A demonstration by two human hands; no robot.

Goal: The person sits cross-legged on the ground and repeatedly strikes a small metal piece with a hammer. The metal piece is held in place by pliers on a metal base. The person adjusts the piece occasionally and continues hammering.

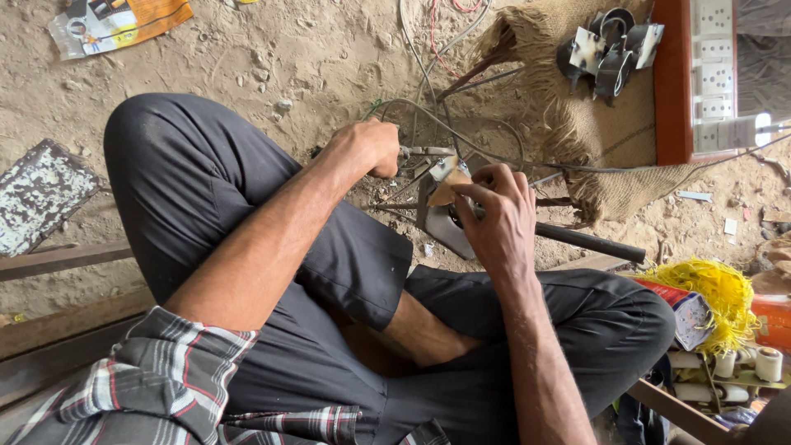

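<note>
I sit cross-legged on sandy ground. My left hand (368, 148) is closed around a metal tool or handle (422, 152) just in front of my knee. My right hand (497, 216) pinches a small tan paper-like piece (443, 193) against a grey metal part (441, 224) that stands on the ground. A dark rod (589, 242) runs from that part to the right. What lies under the right hand's fingers is hidden.
Wires (461, 140) loop over the sand ahead. Burlap sacking (577, 115) holds cut metal pieces (610, 48) beside a red-framed switchboard (709, 74). Yellow string (717, 292) and white spools (741, 363) sit at right. A speckled slab (37, 194) lies at left.
</note>
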